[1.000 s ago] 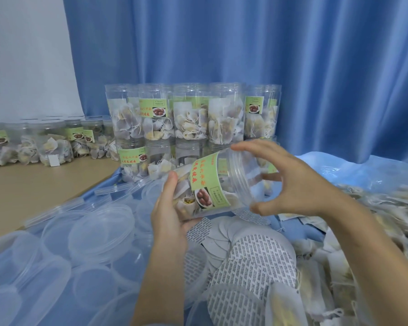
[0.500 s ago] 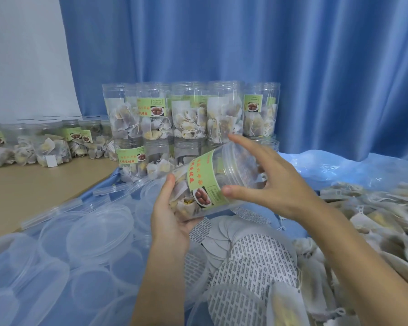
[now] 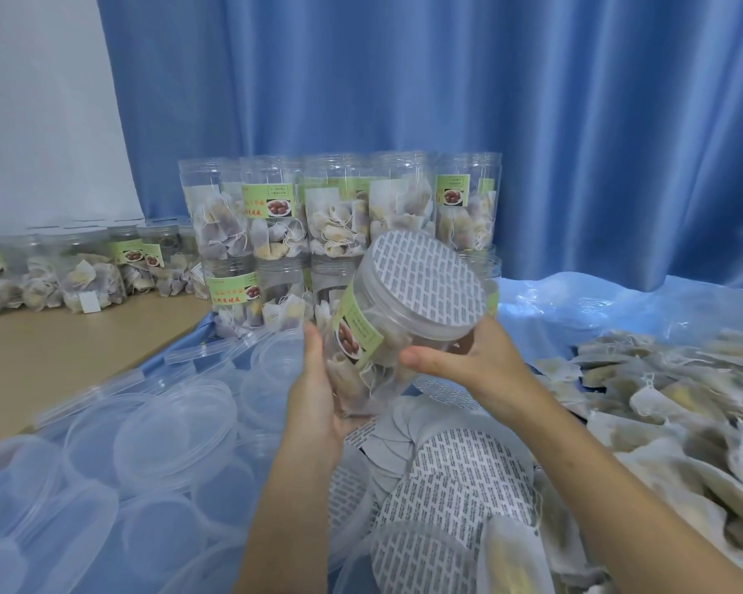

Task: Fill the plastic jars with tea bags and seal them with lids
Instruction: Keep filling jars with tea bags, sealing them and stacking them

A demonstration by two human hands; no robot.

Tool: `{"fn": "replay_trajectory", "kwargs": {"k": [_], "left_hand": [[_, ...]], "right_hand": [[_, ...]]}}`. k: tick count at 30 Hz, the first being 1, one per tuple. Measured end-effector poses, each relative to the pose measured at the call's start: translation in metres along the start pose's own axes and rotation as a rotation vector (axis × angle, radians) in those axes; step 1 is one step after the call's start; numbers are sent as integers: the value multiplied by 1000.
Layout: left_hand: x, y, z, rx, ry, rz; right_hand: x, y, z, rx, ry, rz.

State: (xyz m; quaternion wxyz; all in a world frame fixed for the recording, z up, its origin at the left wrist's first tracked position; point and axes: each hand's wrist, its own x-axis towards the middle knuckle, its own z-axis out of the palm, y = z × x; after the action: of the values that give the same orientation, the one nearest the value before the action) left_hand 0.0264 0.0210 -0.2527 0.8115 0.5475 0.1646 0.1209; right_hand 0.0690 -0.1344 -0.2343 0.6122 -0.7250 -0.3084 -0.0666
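Jar (image 3: pixel 387 336) tilted up, lid now facing camera | both grips curled around it | blue sheet (image 3: pixel 618 302), curtain behind

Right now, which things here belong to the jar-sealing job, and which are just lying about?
In use:
- held jar, tilted, holding tea bags
- lid with printed liner on its mouth
- left hand under the jar base
- right hand near the lid end

Lying about:
- loose clear lids
- printed liner discs
- loose tea bags
- stacked filled jars

Filled jar, tilted, lid on

The clear plastic jar (image 3: pixel 374 340) holds tea bags (image 3: pixel 352 379); its green label faces left, and its lid (image 3: pixel 427 285), lined with printed white seal, faces the camera.
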Motion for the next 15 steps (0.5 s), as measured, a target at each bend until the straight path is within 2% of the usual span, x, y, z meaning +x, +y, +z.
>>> {"fn": "replay_trajectory", "kwargs": {"k": [2, 3, 4, 6, 9, 15], "left_hand": [[-2, 10, 0, 265, 200, 163], [-3, 16, 0, 397, 247, 285], [-5, 22, -1, 515, 236, 377], [-12, 35, 2, 673, 88, 495], [-25, 58, 14, 767, -112, 442], [-34, 107, -9, 774, -202, 359]], "right_hand": [[1, 4, 2, -41, 75, 15], [0, 3, 4, -69, 111, 12], [0, 2, 6, -87, 137, 3], [1, -4, 12, -83, 164, -14], [4, -17, 22, -33, 187, -25], [15, -62, 38, -3, 88, -29]]}}
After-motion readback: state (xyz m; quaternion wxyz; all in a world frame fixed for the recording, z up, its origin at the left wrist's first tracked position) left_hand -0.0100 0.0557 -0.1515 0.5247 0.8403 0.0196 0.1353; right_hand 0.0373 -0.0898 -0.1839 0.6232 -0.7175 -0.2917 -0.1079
